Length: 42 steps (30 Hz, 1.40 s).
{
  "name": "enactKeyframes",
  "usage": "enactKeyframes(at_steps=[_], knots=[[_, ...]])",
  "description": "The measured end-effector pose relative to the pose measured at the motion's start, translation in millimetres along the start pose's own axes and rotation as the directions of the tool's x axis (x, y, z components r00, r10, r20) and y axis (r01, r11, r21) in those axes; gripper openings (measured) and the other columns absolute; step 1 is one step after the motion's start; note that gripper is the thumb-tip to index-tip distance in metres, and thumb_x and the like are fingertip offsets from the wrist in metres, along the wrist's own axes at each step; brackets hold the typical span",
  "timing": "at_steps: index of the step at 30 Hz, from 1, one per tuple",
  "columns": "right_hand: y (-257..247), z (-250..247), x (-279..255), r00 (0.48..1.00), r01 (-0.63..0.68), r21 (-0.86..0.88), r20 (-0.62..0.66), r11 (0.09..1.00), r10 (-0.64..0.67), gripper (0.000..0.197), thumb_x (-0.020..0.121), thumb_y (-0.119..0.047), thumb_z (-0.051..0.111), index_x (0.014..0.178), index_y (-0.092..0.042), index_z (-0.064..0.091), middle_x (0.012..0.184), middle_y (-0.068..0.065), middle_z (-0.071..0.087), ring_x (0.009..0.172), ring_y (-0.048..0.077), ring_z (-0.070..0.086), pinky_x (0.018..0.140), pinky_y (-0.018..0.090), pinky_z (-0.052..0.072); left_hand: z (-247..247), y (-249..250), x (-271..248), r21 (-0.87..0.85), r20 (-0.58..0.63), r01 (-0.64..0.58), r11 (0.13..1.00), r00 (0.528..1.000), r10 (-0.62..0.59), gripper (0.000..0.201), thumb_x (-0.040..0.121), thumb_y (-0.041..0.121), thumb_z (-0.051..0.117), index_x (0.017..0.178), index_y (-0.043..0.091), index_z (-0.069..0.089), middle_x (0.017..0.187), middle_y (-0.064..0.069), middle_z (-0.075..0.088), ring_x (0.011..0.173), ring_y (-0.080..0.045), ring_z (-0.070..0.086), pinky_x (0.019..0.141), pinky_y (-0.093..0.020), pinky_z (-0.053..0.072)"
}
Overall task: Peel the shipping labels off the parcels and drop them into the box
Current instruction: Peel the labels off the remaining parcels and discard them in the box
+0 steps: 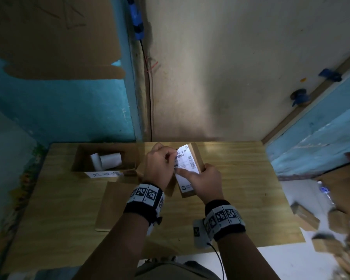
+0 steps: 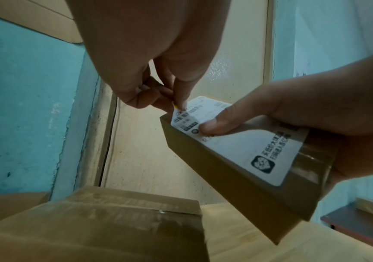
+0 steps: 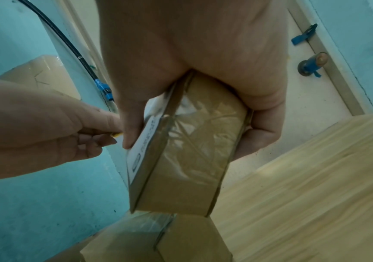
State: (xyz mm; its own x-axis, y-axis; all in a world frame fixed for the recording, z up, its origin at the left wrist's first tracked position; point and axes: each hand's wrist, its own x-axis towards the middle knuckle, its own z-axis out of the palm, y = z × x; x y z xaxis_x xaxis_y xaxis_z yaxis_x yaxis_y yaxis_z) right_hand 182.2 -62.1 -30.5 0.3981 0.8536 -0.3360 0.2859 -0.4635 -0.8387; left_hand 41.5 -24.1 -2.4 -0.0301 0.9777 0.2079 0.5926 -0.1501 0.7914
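A brown cardboard parcel [image 1: 196, 158] is held above the wooden table, tilted, in my right hand [image 1: 192, 173]; its fingers wrap the far side and the thumb [image 2: 212, 125] presses on the white shipping label [image 1: 185, 165]. My left hand [image 1: 173, 158] pinches the label's upper left corner [image 2: 177, 108] between thumb and fingertips. The rest of the label lies stuck flat on the parcel [image 2: 225, 177]. In the right wrist view the taped end of the parcel [image 3: 192, 150] faces the camera. The open cardboard box [image 1: 79, 158] stands on the table at the left, with curled white labels [image 1: 107, 161] inside.
A handwritten paper tag [image 1: 104, 174] hangs on the box front. Another brown parcel [image 1: 117, 205] lies on the table [image 1: 240, 188] under my left wrist. More parcels [image 1: 311, 219] are piled off the table's right edge. Walls close in behind.
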Motion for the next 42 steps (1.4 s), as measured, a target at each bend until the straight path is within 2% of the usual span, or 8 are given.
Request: enactKeyframes(at_steps=[6,14,19,23,28,33,38,42], knots=[[-5,11,-10,0.999,-0.04,0.054,-0.034,0.998,0.042,0.05,0.059,-0.04,0.095,0.089,-0.007,0.074,0.08,0.003,0.079,0.063,0.017,0.077,0.057,0.042,0.066,-4,-16,8,-0.131,0.088,0.046,0.99,0.996,-0.035,0.009,0.087,0.02,0.065,0.087,0.018,0.073,0.088,0.005,0.068,0.082,-0.007,0.064,0.075,-0.029,0.055],[-11,12,-6,0.998,-0.001,0.08,-0.07,0.997,0.007,0.049,0.06,-0.043,0.093,0.089,-0.009,0.073,0.08,0.002,0.079,0.063,0.016,0.077,0.058,0.042,0.066,-5,-1,15,-0.239,0.111,0.156,0.958,0.985,-0.133,0.007,0.085,0.018,0.067,0.083,0.024,0.07,0.084,0.01,0.068,0.079,-0.007,0.067,0.067,-0.024,0.054],[-18,11,-1,0.996,0.037,0.066,-0.082,0.997,-0.032,0.046,0.064,-0.045,0.093,0.087,-0.01,0.072,0.079,-0.002,0.077,0.062,0.01,0.075,0.048,0.023,0.054,-8,2,16,-0.262,-0.023,0.121,0.957,0.991,-0.131,0.062,0.076,0.008,0.078,0.132,0.02,0.055,0.118,0.002,0.041,0.071,-0.007,0.059,0.064,0.001,0.044],[-21,12,3,0.996,0.045,0.072,-0.084,0.996,-0.038,0.046,0.063,-0.043,0.095,0.086,-0.011,0.071,0.079,-0.002,0.077,0.062,0.01,0.075,0.051,0.026,0.059,-7,-1,22,-0.13,-0.011,0.155,0.979,0.987,-0.158,0.018,0.081,0.007,0.073,0.098,0.008,0.074,0.127,-0.003,0.046,0.104,-0.008,0.054,0.067,0.005,0.038],[-23,12,6,0.996,0.04,0.068,-0.087,0.997,-0.034,0.042,0.067,-0.041,0.092,0.089,-0.01,0.072,0.081,0.0,0.078,0.062,0.01,0.074,0.046,0.019,0.051,0,4,22,-0.077,-0.086,0.062,0.995,0.994,-0.068,0.004,0.081,0.009,0.072,0.081,0.006,0.074,0.117,-0.001,0.043,0.108,-0.013,0.049,0.078,0.002,0.034],[-21,10,6,0.998,0.005,0.119,-0.058,0.993,0.002,0.041,0.069,-0.035,0.092,0.091,-0.006,0.073,0.079,0.002,0.078,0.06,0.011,0.075,0.045,0.018,0.05,0,3,18,0.109,-0.08,0.014,0.994,0.997,-0.005,0.012,0.08,0.025,0.073,0.078,0.014,0.072,0.114,-0.002,0.046,0.11,-0.016,0.04,0.091,-0.021,0.032],[-19,2,5,0.998,-0.066,0.191,0.012,0.979,0.065,0.044,0.069,-0.028,0.093,0.097,0.001,0.075,0.084,0.011,0.079,0.06,0.019,0.077,0.046,0.024,0.054,1,4,15,-0.003,0.022,-0.009,1.0,1.0,0.009,0.006,0.084,0.011,0.069,0.082,0.005,0.069,0.112,-0.001,0.049,0.09,-0.006,0.05,0.07,0.002,0.036],[-19,-1,3,0.997,-0.072,0.196,0.027,0.978,0.068,0.043,0.069,-0.026,0.094,0.097,0.001,0.077,0.084,0.012,0.079,0.056,0.017,0.076,0.043,0.022,0.053,0,3,16,0.006,0.115,-0.043,0.999,0.992,0.042,0.007,0.086,0.008,0.066,0.087,0.003,0.071,0.109,-0.002,0.056,0.088,-0.004,0.051,0.069,0.002,0.036]])
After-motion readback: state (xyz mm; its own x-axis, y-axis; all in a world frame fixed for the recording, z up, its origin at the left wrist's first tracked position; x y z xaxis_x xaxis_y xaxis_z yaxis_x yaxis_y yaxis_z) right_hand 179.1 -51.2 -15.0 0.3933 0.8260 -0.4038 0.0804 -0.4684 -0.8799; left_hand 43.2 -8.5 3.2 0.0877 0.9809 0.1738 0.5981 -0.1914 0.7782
